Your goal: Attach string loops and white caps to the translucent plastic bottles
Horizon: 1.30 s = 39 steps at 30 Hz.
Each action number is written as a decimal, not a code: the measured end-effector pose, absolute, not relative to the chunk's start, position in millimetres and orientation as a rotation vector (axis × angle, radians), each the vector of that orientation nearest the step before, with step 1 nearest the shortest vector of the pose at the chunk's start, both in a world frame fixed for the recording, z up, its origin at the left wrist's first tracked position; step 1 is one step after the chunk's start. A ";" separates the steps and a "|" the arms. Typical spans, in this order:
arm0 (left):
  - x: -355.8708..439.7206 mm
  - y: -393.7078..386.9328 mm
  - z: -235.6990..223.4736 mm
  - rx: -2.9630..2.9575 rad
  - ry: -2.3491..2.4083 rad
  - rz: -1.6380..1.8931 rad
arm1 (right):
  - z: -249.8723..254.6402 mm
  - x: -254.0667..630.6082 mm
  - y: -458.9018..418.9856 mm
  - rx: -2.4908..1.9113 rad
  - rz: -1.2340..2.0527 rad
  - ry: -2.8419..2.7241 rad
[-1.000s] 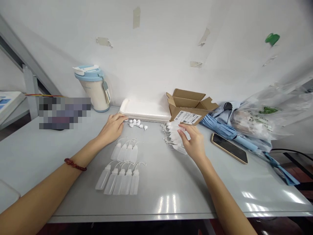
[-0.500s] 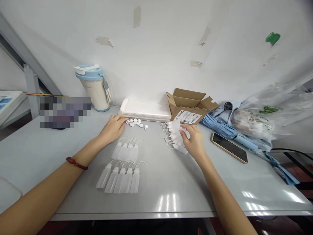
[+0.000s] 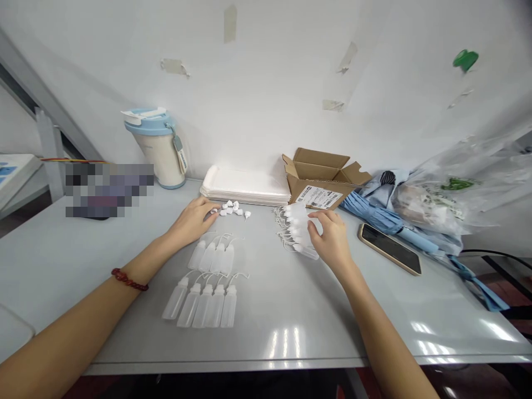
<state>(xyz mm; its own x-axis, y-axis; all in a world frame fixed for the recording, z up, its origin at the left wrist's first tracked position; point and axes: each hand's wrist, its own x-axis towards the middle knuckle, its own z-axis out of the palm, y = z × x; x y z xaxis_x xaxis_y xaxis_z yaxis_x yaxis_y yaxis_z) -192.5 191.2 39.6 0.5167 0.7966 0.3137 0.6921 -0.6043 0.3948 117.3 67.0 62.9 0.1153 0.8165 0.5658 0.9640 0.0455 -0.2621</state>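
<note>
Grey tabletop (image 3: 266, 343), right fingers (image 3: 321, 215) curled on bottles (image 3: 296, 224)

Looks like an office-type packing bench: grey table (image 3: 270, 343) against a white wall (image 3: 257, 83) with tape scraps. Beyond the right hand (image 3: 330, 238), a shipping-labelled cardboard box (image 3: 322, 183); right of it, phone (image 3: 389, 249) and umbrella (image 3: 374, 213). Beyond the left hand (image 3: 191, 221), a tumbler (image 3: 155, 149).
</note>
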 end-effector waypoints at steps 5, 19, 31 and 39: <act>-193.9 189.1 41.2 2.509 1.298 0.679 | 73.3 104.6 62.1 -1.677 -0.466 -1.700; -187.0 176.1 55.3 2.431 1.454 0.722 | 79.4 7.9 -0.5 -0.927 0.679 -2.623; -176.5 154.0 67.2 2.041 1.389 0.870 | 70.5 6.5 3.6 -0.992 0.525 -2.687; -173.2 149.3 69.5 1.693 0.976 0.678 | 63.5 10.9 6.1 -1.182 0.209 -2.621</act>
<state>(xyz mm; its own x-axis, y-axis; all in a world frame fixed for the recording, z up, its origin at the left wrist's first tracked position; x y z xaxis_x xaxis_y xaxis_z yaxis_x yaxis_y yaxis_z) -173.2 149.3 69.5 0.5124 0.8586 -0.0186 0.2826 -0.1481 0.9478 10.9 6.1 63.5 -0.6363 0.7516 0.1740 0.7146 0.6592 -0.2343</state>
